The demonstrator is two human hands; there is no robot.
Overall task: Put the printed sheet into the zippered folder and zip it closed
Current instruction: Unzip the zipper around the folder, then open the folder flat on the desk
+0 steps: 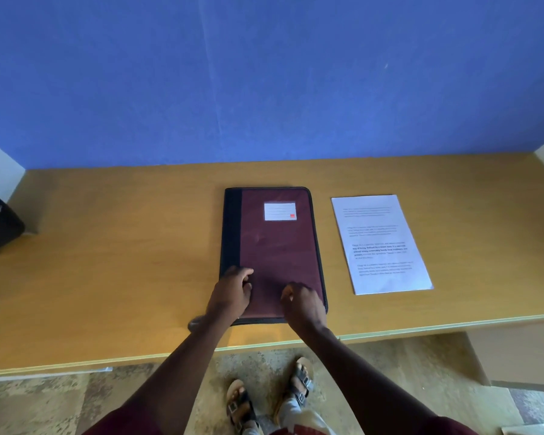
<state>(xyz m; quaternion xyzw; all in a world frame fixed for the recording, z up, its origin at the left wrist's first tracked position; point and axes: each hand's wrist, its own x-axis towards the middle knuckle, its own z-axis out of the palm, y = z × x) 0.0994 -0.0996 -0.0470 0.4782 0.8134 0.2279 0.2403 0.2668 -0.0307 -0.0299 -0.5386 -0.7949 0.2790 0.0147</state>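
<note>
Resting both hands on the closed zippered folder [274, 246] at the near edge of the desk [123, 262]

Left hand [231, 293] and right hand [302, 304] sit apart, fingers curled, gripping nothing; the folder looks stiff and flat, best opened at its zip edge; the printed sheet [380, 244], light and floppy, lies just beside it to the right, best lifted by 1 corner.

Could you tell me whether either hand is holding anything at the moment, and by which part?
Nothing is held: the left hand and right hand rest on the closed folder's near end.
</note>
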